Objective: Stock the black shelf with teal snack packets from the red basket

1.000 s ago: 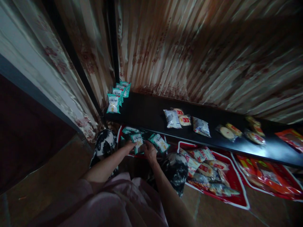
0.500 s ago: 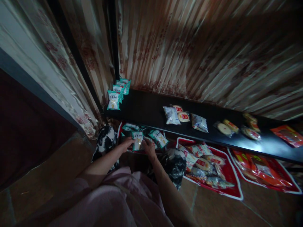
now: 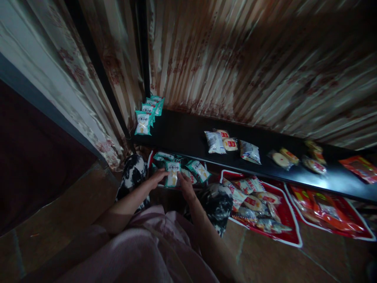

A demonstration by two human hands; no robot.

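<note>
Between my two hands is a small teal-and-white snack bag, its printed front facing up. My left hand grips its left edge, and my right hand grips the right edge. Beneath and around it, more teal snack bags lie in a red basket with a pale rim, between my knees and partly under the shelf. A row of matching teal bags stands at the left end of the black shelf, overlapping front to back.
Farther right on the shelf lie clear-and-white packets, round pastries in wrappers and an orange packet. Two more red baskets with white rims, one of mixed packets and one of orange packets, sit on the tiled floor. Curtains hang behind.
Both hands have lifted the snack bag slightly up, toward the shelf. The whole view has shifted a little; the things on the shelf lie as before.
</note>
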